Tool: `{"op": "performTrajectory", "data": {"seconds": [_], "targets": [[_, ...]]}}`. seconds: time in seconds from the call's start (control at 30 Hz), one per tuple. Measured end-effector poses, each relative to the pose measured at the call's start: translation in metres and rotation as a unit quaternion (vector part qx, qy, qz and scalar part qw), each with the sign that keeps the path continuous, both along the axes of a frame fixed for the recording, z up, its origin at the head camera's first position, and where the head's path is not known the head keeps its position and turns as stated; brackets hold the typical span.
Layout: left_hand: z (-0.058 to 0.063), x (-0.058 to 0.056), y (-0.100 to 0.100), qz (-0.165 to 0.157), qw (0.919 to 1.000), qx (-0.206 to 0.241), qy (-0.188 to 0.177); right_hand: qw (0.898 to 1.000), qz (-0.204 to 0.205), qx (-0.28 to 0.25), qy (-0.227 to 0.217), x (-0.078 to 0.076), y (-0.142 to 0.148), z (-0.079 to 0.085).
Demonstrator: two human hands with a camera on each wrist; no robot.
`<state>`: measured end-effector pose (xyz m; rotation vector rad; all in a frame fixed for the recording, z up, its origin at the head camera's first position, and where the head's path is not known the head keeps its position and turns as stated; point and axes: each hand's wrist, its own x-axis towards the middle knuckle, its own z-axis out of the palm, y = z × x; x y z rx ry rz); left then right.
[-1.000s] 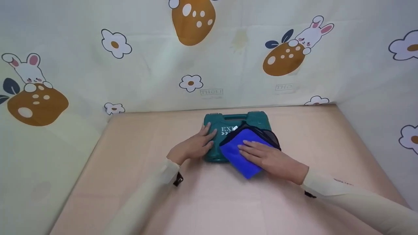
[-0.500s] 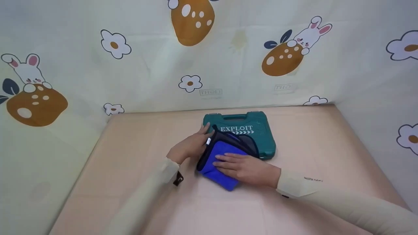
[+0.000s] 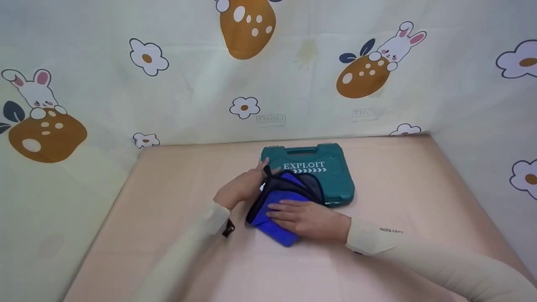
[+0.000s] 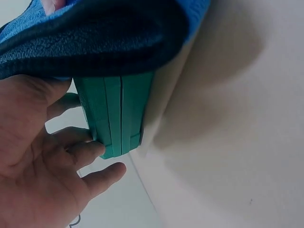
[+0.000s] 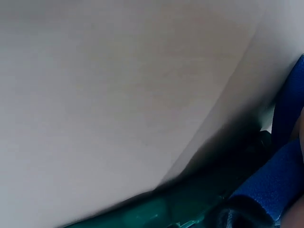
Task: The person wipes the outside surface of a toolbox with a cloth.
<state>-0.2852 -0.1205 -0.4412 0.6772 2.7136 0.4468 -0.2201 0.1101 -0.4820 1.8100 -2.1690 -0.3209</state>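
Observation:
A green plastic case [image 3: 339, 178] marked EXPLOIT lies flat on the table, its handle at the far side. My left hand [image 3: 241, 186] rests at the case's left side, its fingers extended along the edge; in the left wrist view, fingertips [image 4: 97, 149] touch the green side wall. A blue cloth [image 3: 275, 228] with dark edging is folded over the case's front left corner, and part of it hangs past the front edge. My right hand [image 3: 308, 220] lies flat on the cloth, fingers straight and pointing left. The cloth hides that corner and overlaps my left hand.
A pale pinkish cover lies over the table [image 3: 180, 201]. Behind it stands a cloth wall [image 3: 310, 84] printed with rabbits and flowers, and side walls flank the table. The case sits close to the back wall.
My right hand has slid the cloth left and toward me across the case, uncovering the lettering and right part of the lid. My left hand has stayed nearly in place.

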Motion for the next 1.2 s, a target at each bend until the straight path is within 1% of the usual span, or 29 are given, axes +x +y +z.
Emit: {"op": "performTrajectory", "data": {"seconds": [0.2,0.37,0.53,0.67,0.8,1.07,1.2], "targets": [[0.001,0.001,0.002,-0.010,0.9999,0.003,-0.002,1.000,-0.003,0.000,0.002,0.000,0.013,-0.002],[0.001,0.001,0.000,-0.020,0.9996,0.018,-0.006,1.000,0.002,-0.002,0.007,0.000,0.026,-0.002],[-0.002,0.000,-0.002,-0.017,0.9991,0.034,-0.020,1.000,0.002,0.004,0.002,-0.001,0.042,-0.002],[-0.004,0.000,-0.003,-0.012,0.9987,0.038,-0.031,1.000,0.002,-0.003,-0.004,-0.001,0.057,-0.002],[-0.004,0.001,-0.003,-0.007,0.9982,0.045,-0.040,1.000,0.000,-0.008,-0.019,0.000,0.073,-0.002],[-0.002,0.002,-0.002,-0.001,0.9969,0.054,-0.058,0.999,0.000,-0.019,-0.026,0.000,0.104,-0.002],[-0.004,0.001,-0.003,-0.004,0.9968,0.055,-0.058,0.999,0.004,-0.030,-0.032,0.000,0.118,-0.003]]}}
